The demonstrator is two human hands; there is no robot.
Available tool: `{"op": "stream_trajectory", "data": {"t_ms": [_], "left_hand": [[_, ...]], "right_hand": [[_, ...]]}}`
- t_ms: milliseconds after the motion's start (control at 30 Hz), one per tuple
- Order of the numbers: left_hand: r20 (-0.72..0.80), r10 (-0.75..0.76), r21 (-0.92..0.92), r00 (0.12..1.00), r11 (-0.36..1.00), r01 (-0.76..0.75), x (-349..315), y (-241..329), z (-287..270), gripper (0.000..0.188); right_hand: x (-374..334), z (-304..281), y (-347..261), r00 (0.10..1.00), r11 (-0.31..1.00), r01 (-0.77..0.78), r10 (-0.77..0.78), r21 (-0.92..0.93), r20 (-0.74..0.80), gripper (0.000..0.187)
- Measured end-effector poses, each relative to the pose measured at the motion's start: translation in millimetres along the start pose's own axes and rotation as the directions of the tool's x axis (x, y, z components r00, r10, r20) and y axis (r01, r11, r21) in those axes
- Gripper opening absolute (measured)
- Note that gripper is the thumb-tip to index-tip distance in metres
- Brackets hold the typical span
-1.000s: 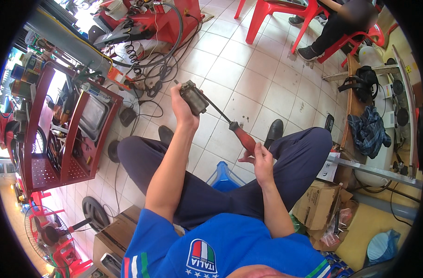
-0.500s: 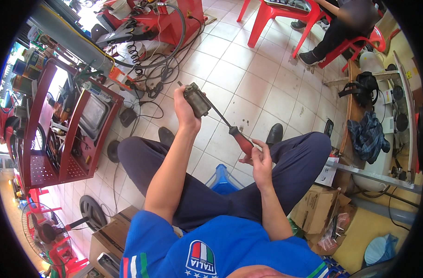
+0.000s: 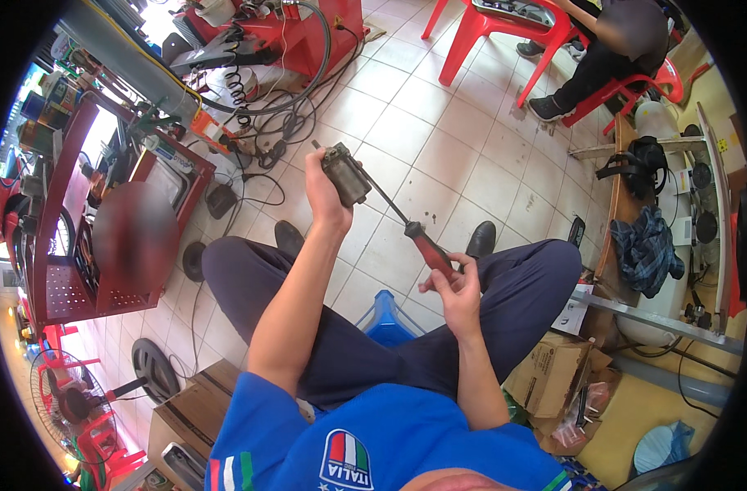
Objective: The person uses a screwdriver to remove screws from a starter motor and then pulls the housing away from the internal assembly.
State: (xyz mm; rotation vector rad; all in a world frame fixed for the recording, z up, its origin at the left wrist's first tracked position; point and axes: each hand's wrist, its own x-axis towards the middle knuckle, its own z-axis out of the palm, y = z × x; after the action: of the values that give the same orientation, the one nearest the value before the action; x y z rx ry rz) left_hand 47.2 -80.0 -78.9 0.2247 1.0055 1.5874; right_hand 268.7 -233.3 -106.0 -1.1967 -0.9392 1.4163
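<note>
My left hand is closed around a small metal motor-like part, grey and cylindrical with a dirty end cap. It is held up above the tiled floor, between my knees. My right hand grips the red and black handle of a screwdriver with thumb and fingers. The long dark shaft slants up and left, and its far end meets the upper right side of the metal part. Exactly where the tip sits is too small to tell.
A dark red tool cart stands at left, with cables on the floor beyond it. At right is a workbench with a checked cloth; cardboard boxes lie below. A person on a red chair sits at the far right.
Both hands keep their grip, the screwdriver still against the metal part. My right fingers have shifted slightly on the handle. The view has moved a little.
</note>
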Motion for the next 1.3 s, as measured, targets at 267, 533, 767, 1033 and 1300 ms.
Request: {"op": "stream_trajectory", "data": {"t_ms": [267,533,767,1033,1300], "left_hand": [[0.031,0.027,0.057,0.999,0.998,-0.028,-0.8,1.2,1.4,0.039],[0.053,0.016,0.005,0.998,1.0,-0.016,-2.0,1.0,3.3,0.04],[0.039,0.018,-0.099,0.999,0.995,-0.015,-1.0,2.0,6.4,0.027],[0.066,-0.011,-0.058,0.998,0.998,0.015,-4.6,1.4,7.8,0.037],[0.187,-0.026,-0.037,0.982,0.999,0.033,-12.2,8.7,14.5,0.05]], "right_hand": [[2.3,5.8,1.7,0.996,0.999,-0.003,-0.001,-0.04,-0.087,0.039],[3.9,-5.3,9.1,0.986,0.986,-0.165,0.165,0.038,0.016,0.041],[-1.8,-8.6,5.7,0.976,0.984,-0.159,0.145,0.078,0.163,0.04],[-3.3,19.6,-1.7,0.997,0.996,0.036,-0.041,-0.08,-0.069,0.044],[0.8,-0.7,5.6,0.971,0.973,-0.229,0.226,0.028,0.084,0.039]]}}
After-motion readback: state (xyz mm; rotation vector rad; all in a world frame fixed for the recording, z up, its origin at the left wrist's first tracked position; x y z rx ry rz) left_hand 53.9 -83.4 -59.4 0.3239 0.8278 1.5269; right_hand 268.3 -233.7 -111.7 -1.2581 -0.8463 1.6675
